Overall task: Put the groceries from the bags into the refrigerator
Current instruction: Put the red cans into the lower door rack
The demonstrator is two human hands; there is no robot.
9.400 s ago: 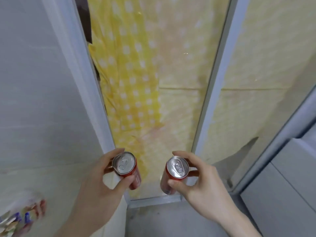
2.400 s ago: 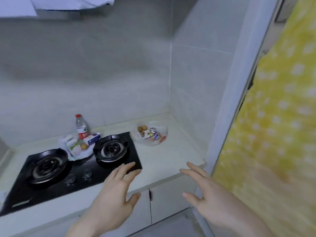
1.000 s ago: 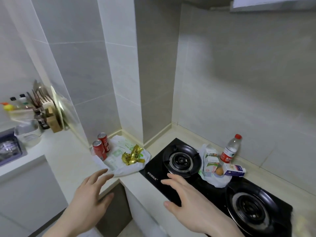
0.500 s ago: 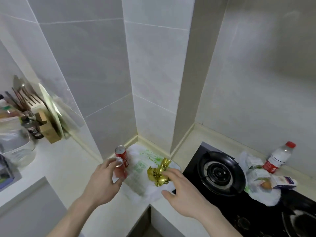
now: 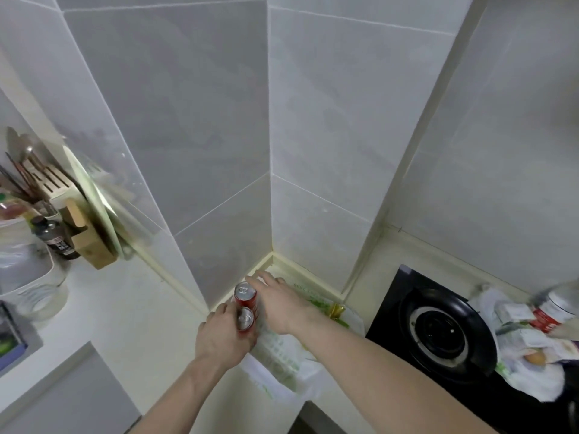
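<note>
Two red drink cans stand on a white and green plastic bag (image 5: pixel 282 355) in the tiled corner of the counter. My left hand (image 5: pixel 221 335) grips the nearer can (image 5: pixel 245 319). My right hand (image 5: pixel 280 300) reaches across to the farther can (image 5: pixel 246 294), its fingers stretched out against that can's right side and past it. A gold-wrapped item (image 5: pixel 336 310) shows just behind my right wrist. A second white bag (image 5: pixel 526 368) on the hob holds small cartons, an egg (image 5: pixel 534 358) and a blurred water bottle (image 5: pixel 551 308).
A black gas hob (image 5: pixel 438 332) lies to the right. At the left stand a knife block (image 5: pixel 84 242), a leaning plate (image 5: pixel 91 195), a dark sauce bottle (image 5: pixel 51 236) and a clear container (image 5: pixel 34 286). Tiled walls close the corner behind the cans.
Half a second ago my right hand was on the gold-wrapped item; it has crossed to the farther can. My left hand stays round the nearer can. The view has tilted down toward the corner.
</note>
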